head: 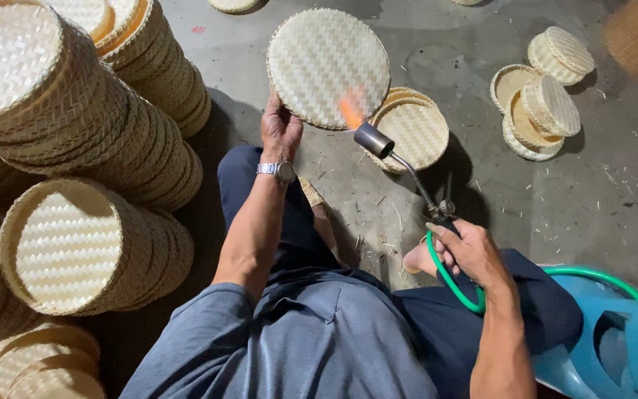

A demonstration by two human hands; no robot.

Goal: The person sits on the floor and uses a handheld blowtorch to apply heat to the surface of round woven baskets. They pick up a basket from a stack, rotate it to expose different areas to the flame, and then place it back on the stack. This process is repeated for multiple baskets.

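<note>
My left hand [280, 131] grips the lower edge of a round woven bamboo tray [326, 65], holding it tilted up above the floor. My right hand [470, 255] holds the handle of a gas torch [402, 164] fed by a green hose [452, 284]. The torch's metal nozzle points at the tray's lower right rim, and an orange flame [351, 111] licks that edge. A second woven tray [415, 131] lies on the concrete floor just behind the nozzle. A wristwatch sits on my left wrist.
Tall tilted stacks of woven trays [75, 148] crowd the left side. Several smaller woven baskets [540, 103] lie on the floor at upper right. A blue plastic stool [614, 347] stands at lower right. My bare feet rest on the grey concrete floor [585, 207].
</note>
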